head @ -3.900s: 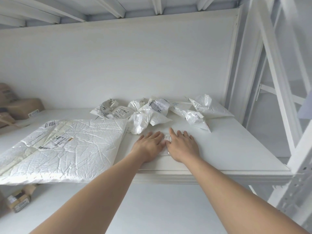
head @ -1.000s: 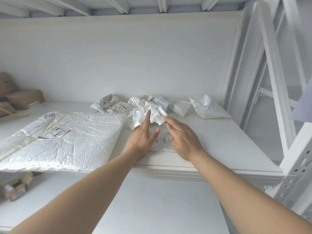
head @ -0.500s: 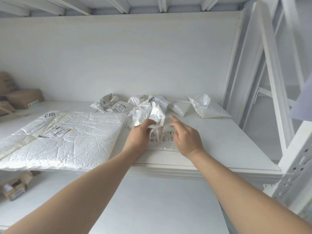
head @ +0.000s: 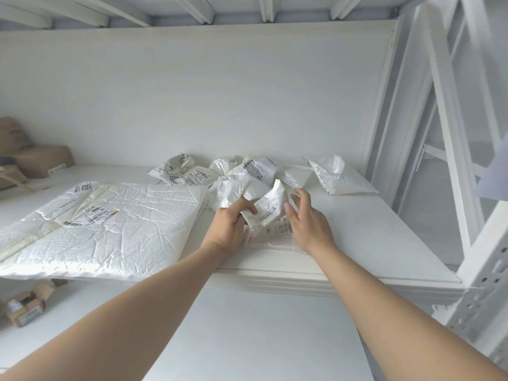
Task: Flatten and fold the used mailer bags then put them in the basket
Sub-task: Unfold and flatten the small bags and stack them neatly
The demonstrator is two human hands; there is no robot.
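My left hand (head: 231, 225) grips a crumpled white mailer bag (head: 270, 203) with a barcode label, lifted just above the white shelf (head: 371, 243). Under it lies a flattened mailer bag (head: 275, 233) near the shelf's front edge. My right hand (head: 306, 220) hovers beside the crumpled bag with fingers spread and relaxed, holding nothing. Behind them sits a pile of several crumpled mailer bags (head: 255, 170), and one more bag (head: 339, 177) lies at the back right. No basket is in view.
A large padded white mailer (head: 104, 229) lies on the left of the shelf, overhanging its front edge. Brown parcels (head: 41, 160) sit at the far left. A white rack upright (head: 445, 133) rises on the right. A small cardboard box (head: 24, 309) rests on the lower level.
My left hand took a crumpled bag from the pile and pulled it over the flattened one. My right hand lifted off the flattened bag and opened beside the crumpled bag.
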